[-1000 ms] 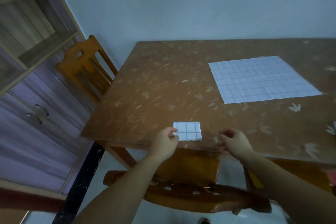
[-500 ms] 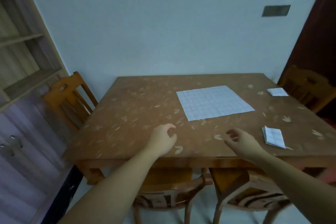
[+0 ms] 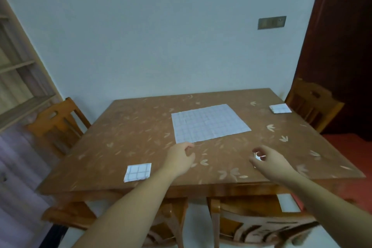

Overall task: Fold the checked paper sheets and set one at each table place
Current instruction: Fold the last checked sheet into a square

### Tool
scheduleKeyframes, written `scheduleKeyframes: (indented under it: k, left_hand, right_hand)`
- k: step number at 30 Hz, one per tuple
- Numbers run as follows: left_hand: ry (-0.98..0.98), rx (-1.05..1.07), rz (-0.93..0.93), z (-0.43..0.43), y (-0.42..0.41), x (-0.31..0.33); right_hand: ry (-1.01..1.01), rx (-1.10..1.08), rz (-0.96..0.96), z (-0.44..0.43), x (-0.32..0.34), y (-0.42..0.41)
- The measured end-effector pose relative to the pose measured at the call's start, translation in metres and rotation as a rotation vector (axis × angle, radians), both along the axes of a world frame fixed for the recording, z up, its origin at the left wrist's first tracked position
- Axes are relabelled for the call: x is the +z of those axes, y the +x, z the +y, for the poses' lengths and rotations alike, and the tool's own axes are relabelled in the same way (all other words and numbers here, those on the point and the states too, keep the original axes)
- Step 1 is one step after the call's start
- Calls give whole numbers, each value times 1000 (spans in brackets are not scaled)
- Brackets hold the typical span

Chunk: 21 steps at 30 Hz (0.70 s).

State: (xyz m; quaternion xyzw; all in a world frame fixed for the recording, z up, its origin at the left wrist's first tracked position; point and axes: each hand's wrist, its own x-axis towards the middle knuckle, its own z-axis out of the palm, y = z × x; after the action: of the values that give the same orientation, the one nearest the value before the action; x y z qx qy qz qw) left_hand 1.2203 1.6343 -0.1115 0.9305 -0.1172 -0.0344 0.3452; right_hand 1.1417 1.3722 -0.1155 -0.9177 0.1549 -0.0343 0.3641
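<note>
On the bench (image 3: pixel 124 139): open sheet (image 3: pixel 209 122) at ctr, a bit toward the far edge; 1st folded sheet (image 3: pixel 137 171) by the near-L corner, 2nd folded sheet (image 3: pixel 280 108) at the far-R corner, 3rd folded sheet (image 3: pixel 258 156) mostly hidden under the right hand (image 3: pixel 269 160), R of ctr toward the near edge. The left hand (image 3: pixel 180 159) is over the bench just before the open sheet's near-L corner, well R of the 1st folded sheet. Seats: L chair (image 3: pixel 58 119) at the L edge, far-R chair (image 3: pixel 314 102) by the far-R corner, near-L chair (image 3: pixel 173 215) & near-R chair (image 3: pixel 261 225) side by side under the near edge.

Unfolded checked sheet (image 3: pixel 210 122) on table (image 3: pixel 124 127); folded sheet (image 3: pixel 138 171) near left hand (image 3: pixel 179 160).
</note>
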Motion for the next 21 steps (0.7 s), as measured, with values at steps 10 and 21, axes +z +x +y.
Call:
scheduleKeyframes:
  k: [10,21]
  left_hand:
    - [118,-11,-37,-30,96,-23]
    - [125,47,57,-27,185,-78]
  right_hand:
    - [-60,28,87,-29,-16,84]
    - [-207,99,222,-42,-54,195]
